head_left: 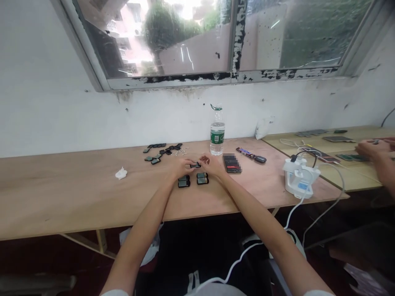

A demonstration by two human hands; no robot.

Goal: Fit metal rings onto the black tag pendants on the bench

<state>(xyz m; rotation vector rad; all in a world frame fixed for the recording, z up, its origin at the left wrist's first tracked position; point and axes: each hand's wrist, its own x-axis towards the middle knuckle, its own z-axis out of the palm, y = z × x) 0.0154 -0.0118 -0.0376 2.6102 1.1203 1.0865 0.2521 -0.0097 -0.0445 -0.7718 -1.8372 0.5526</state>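
Note:
In the head view, my left hand (182, 167) has its fingers closed on a small black device with a greyish screen (195, 165), held just over the table. My right hand (211, 163) meets the device's right end with fingers pinched together; whatever is in that pinch is too small to make out. Closer to me lie similar small devices, one group (184, 183) on the left and a pair (203, 181) on the right. Beyond my left hand are several black casings (168, 152) and scattered small white pieces (179, 152).
A water bottle (217, 137) stands behind my hands. To the right lie a phone (232, 163), a snack bar (245, 152) and a dark oval object (259, 159). Crumpled tissue (121, 173) is at left. A white power strip (299, 179) trails cables; a co-worker's hand (372, 149) is beyond it.

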